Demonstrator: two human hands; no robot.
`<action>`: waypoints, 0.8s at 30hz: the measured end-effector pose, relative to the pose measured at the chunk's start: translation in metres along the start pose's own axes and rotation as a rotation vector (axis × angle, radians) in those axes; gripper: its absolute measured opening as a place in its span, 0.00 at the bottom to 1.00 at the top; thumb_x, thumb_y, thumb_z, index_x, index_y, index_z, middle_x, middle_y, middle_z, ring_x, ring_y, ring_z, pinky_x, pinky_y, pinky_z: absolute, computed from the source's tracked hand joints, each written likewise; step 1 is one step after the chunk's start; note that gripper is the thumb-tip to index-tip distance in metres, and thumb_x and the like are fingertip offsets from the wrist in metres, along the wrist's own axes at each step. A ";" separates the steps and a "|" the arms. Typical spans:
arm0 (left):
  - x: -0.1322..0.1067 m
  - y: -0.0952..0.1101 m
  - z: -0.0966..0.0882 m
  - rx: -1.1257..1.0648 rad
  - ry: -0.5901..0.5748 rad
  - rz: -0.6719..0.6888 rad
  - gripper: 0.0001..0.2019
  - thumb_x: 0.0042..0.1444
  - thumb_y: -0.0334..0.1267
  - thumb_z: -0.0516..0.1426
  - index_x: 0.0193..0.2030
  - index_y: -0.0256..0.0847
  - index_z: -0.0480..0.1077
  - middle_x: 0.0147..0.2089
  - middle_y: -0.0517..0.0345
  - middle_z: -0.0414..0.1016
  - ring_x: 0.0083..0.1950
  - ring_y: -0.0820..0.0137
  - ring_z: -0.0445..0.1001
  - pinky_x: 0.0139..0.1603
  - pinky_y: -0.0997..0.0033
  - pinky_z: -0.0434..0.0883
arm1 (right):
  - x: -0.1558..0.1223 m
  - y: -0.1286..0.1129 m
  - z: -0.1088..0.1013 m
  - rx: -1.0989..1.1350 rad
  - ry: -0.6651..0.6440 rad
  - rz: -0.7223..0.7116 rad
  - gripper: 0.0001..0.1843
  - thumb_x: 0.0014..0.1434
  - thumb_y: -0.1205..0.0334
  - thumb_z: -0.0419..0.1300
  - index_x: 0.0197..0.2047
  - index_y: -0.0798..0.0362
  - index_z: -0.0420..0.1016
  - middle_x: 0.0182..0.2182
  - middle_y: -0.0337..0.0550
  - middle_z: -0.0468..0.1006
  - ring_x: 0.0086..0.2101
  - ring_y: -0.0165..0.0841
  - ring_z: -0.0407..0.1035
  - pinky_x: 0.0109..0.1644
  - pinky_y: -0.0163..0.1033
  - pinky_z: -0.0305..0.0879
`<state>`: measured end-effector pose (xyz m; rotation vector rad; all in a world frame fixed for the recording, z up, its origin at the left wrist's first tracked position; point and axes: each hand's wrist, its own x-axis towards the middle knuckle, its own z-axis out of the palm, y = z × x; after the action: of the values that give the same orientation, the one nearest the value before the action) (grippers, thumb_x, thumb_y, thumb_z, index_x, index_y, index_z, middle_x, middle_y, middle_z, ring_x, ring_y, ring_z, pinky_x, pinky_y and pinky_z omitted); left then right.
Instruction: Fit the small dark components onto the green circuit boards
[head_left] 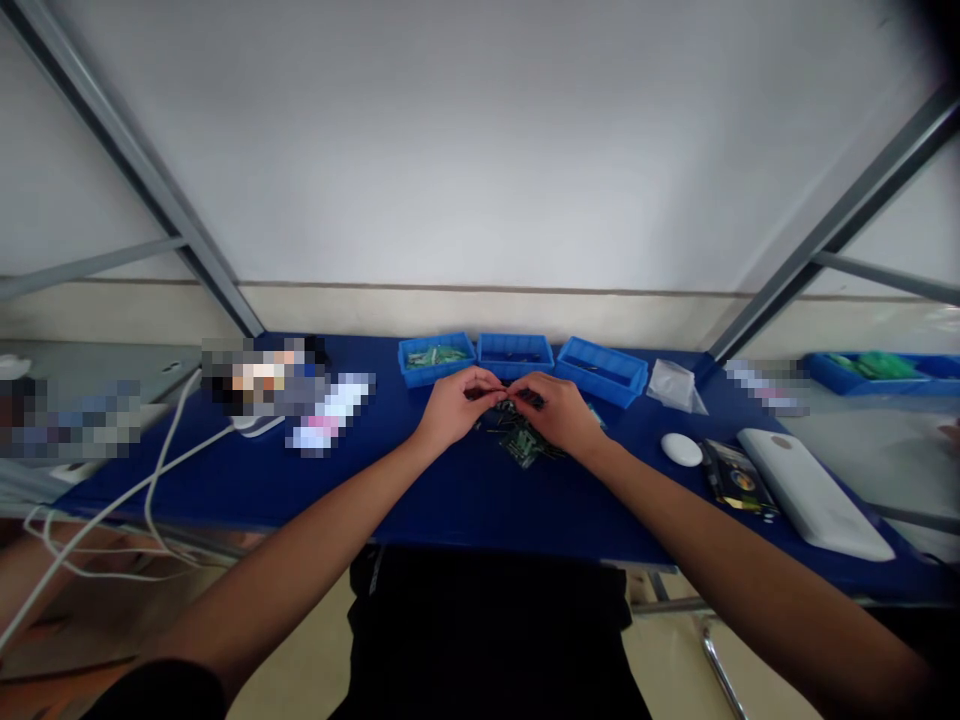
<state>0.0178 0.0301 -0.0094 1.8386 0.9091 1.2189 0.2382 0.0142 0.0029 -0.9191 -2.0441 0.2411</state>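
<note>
My left hand [460, 405] and my right hand [556, 408] meet over the middle of the blue table, fingertips pinched close together. Whatever small piece is between them is too small to make out. Just below the hands lies a loose pile of green circuit boards [523, 445] mixed with thin dark parts, partly covered by my right hand. Behind the hands stand three blue bins. The left bin [409, 368] holds green and pale pieces, the middle bin [491, 342] a few small bits, and the right bin [634, 385] some dark thin parts.
A clear plastic bag [675, 385] lies right of the bins. Farther right are a round white object [682, 450], a dark packet [739, 478] and a long white case [814, 495]. White cables [161, 470] hang over the left edge. Metal frame posts [217, 270] rise at both sides.
</note>
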 end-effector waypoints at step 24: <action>0.001 -0.013 -0.006 0.518 -0.114 0.135 0.14 0.64 0.43 0.66 0.54 0.44 0.80 0.56 0.47 0.82 0.58 0.53 0.80 0.64 0.49 0.74 | 0.003 0.055 -0.058 -0.560 0.134 0.172 0.11 0.68 0.60 0.61 0.46 0.52 0.84 0.40 0.57 0.81 0.45 0.53 0.73 0.54 0.61 0.73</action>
<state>0.0102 0.0384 -0.0181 2.3835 1.1248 1.0025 0.3111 0.0467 0.0146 -1.4106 -1.9370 -0.3139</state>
